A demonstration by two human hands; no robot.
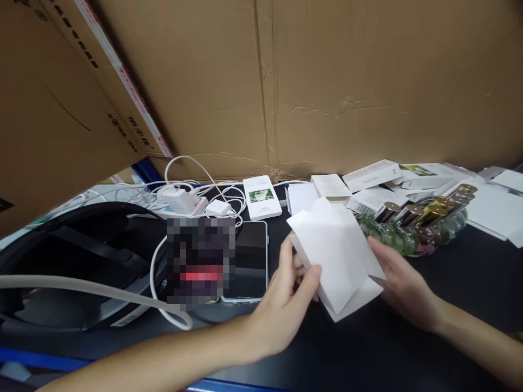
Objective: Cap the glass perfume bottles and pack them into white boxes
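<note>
A white paper carton (pixel 337 253), partly folded with loose flaps, is tilted in the air over the dark table. My left hand (pixel 281 307) grips its left edge, thumb in front and fingers curled behind. On the opposite side, my right hand (pixel 402 286) holds the right edge; most of its fingertips are hidden by the card. Just behind the carton stands a cluster of glass bottles (pixel 412 239), green, pink and clear, with gold and silver caps. Flat white boxes (pixel 371 175) lie piled beyond them.
A white box with a flower picture (pixel 261 197) lies at the back beside tangled white cables and chargers (pixel 177 200). A phone (pixel 249 261) and a black headset-like object (pixel 81 256) lie to the left. Cardboard walls (pixel 347 81) rise behind; white sheets (pixel 496 209) lie right.
</note>
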